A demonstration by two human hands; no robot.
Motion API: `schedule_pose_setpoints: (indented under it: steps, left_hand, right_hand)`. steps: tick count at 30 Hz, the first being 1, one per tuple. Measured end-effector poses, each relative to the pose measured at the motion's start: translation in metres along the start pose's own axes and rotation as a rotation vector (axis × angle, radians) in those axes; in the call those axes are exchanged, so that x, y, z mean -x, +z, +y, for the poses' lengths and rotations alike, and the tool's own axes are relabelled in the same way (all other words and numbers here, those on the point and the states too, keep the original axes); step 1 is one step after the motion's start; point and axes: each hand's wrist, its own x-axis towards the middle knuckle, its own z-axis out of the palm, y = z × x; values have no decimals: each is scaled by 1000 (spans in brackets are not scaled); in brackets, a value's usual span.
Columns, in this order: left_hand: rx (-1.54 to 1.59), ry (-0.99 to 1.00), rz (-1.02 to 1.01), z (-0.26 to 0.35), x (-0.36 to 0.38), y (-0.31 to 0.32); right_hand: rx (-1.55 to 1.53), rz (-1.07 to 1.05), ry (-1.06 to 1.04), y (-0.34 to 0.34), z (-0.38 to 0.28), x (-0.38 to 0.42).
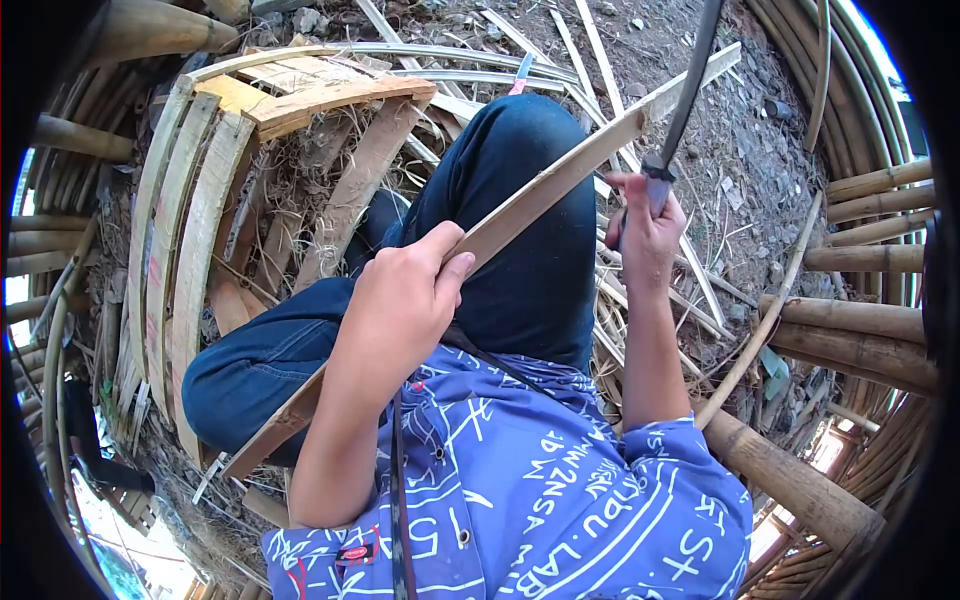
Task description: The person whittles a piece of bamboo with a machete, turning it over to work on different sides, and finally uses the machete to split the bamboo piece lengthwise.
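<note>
A long split bamboo strip lies diagonally across my lap, from the lower left to the upper right. My left hand is wrapped round it near the middle, thumb on top. On the right, my right hand grips the handle of a long dark-bladed knife. The blade points up, beside the far part of the strip, and whether the two touch is unclear. Just left of the blade, a node shows on the strip. My index finger sticks out to the left by the knife's handle.
A wooden crate-like frame with slats stands at the left. Thin bamboo strips and shavings litter the ground ahead and to the right. Thick bamboo poles edge the right side. A blue and pink tool lies beyond my knee.
</note>
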Motion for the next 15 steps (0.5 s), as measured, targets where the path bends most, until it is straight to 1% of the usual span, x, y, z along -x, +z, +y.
schedule_pose_setpoints:
  steps: [1,2,3,4,6,7,9,10,12,13,15]
  left_hand:
    - [-1,5,3,1,0,-1]
    - [60,-46,-38,2,-1,-2]
    - [121,-98,-80,4,-2,-4]
    - [117,-93,-78,7,-3,-7]
    - [298,-308,-201,15,-7,-14]
    - [293,-304,-200,12,-9,-13]
    - [-42,19,-115,2,-14,-9]
    - [-46,23,-119,5,-15,-9]
    - [-222,43,-47,14,-18,-7]
    - [-223,48,-49,19,-20,-5]
    - [-321,-8,-66,26,-22,-1]
  right_hand:
    - [29,-14,-46,2,0,-3]
    - [58,-28,-93,5,-1,-5]
    - [36,-29,-89,7,0,-3]
    - [32,-27,-93,9,2,0]
    - [-34,-35,-86,10,5,5]
    - [-22,-34,-97,9,8,7]
    - [-27,-34,-85,7,8,11]
    - [-27,-37,-71,5,8,13]
    - [-22,-39,-77,5,4,16]
    - [-29,-41,-74,5,3,18]
    - [-41,-53,-52,6,-2,22]
